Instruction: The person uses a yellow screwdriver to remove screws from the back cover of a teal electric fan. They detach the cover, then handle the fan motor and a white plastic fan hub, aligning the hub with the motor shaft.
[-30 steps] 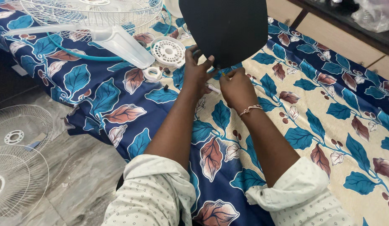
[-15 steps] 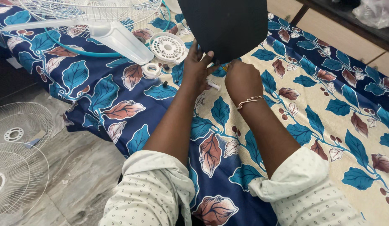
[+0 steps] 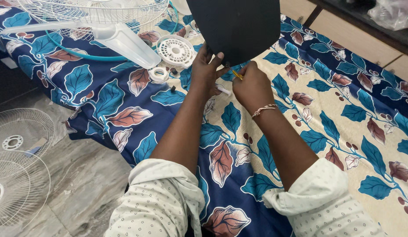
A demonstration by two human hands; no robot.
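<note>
Left hand (image 3: 207, 69) is pinching the black panel's (image 3: 237, 26) lower edge; right hand (image 3: 252, 85), just beside it, is gripping a thin yellow tool (image 3: 237, 74).

Wire fan guards (image 3: 19, 169) — floor, left.

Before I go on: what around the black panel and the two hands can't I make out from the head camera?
- Black panel: its top is cut off by the frame edge.
- Yellow tool in the right hand: only a sliver shows; the fingers hide the rest.
- Left hand: its fingertips grip the panel's lower edge, which hides whatever lies behind it.
- White fan guard: cut off at the top edge.
</note>
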